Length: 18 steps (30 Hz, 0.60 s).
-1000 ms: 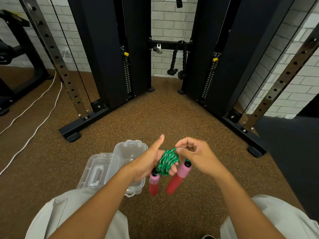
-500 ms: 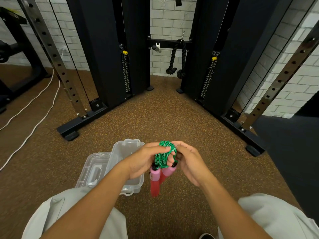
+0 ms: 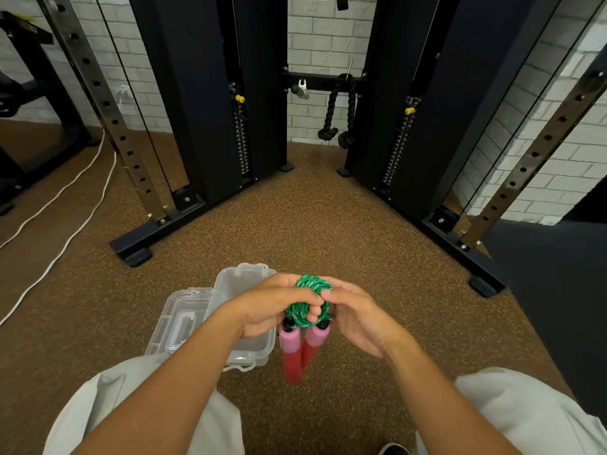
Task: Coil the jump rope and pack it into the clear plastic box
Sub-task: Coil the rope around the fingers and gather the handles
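Note:
The jump rope's green braided cord point(image 3: 308, 298) is wound into a tight bundle, held up in front of me between both hands. My left hand point(image 3: 266, 308) grips the bundle from the left, fingers curled over it. My right hand point(image 3: 356, 318) grips it from the right. Its two pink-and-red handles point(image 3: 297, 349) hang down side by side below the bundle. The clear plastic box point(image 3: 241, 284) lies open on the floor just left of and under my left hand, its hinged lid point(image 3: 179, 318) folded out to the left.
A black cable machine point(image 3: 210, 103) with steel uprights frames the brown speckled floor point(image 3: 315, 218) ahead. A black rope attachment point(image 3: 340, 110) hangs at the back. White cables point(image 3: 70, 205) run across the floor at left. My knees in light trousers flank the bottom.
My hands have closed together around the green bundle. The right-hand handle swung in to hang beside the other one. My left thumb, raised before, now lies down on the cord.

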Motion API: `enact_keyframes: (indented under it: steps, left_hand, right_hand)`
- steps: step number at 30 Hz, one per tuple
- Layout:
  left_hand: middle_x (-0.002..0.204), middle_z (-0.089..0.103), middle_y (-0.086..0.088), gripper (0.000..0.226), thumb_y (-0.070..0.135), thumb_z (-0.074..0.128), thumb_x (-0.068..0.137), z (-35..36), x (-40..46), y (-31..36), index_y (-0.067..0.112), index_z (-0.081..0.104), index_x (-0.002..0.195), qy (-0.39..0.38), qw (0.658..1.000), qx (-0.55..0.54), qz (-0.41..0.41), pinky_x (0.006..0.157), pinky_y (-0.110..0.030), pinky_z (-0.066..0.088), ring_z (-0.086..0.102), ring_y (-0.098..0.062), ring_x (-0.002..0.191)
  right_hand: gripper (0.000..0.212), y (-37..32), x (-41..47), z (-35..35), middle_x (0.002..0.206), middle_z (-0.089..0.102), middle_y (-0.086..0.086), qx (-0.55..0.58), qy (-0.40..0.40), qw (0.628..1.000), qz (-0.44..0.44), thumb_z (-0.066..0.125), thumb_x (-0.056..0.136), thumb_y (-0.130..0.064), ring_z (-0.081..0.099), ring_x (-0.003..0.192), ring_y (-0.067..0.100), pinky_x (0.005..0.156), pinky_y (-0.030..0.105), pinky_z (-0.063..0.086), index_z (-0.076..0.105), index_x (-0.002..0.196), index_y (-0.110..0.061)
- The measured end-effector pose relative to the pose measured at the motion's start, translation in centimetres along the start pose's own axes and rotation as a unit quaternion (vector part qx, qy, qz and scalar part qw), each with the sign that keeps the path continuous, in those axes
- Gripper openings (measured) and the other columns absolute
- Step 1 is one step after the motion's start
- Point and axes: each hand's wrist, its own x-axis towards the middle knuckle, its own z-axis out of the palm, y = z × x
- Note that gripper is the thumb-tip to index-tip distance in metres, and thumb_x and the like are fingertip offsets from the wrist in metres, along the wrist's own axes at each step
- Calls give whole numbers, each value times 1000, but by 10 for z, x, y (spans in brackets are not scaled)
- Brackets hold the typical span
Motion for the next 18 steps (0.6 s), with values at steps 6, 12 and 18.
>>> enact_keyframes:
  steps: [6,12,18]
  left_hand:
    - [78,72,-7,18,2,65,94,-2,3,2,10,79,90,49,997,-52,-3,87,-34,54,67,-13,71]
    - [92,76,-5,19,10,74,90,-4,6,0,10,72,109,136,990,22,18,76,-29,52,70,-17,87]
    - [107,79,-3,16,19,73,93,-7,8,-2,19,74,109,173,981,77,45,92,-43,57,75,-23,101]
  right_hand:
    - [50,-2,3,2,107,65,17,43,24,999,-19,74,88,-22,62,99,23,100,43,51,59,127,6]
    - [38,-2,4,1,115,72,23,0,110,993,-47,71,89,-16,67,106,30,105,50,50,65,121,3]
    - [36,0,6,1,120,72,20,19,127,991,-39,72,88,-17,66,108,28,102,48,50,67,120,-1]
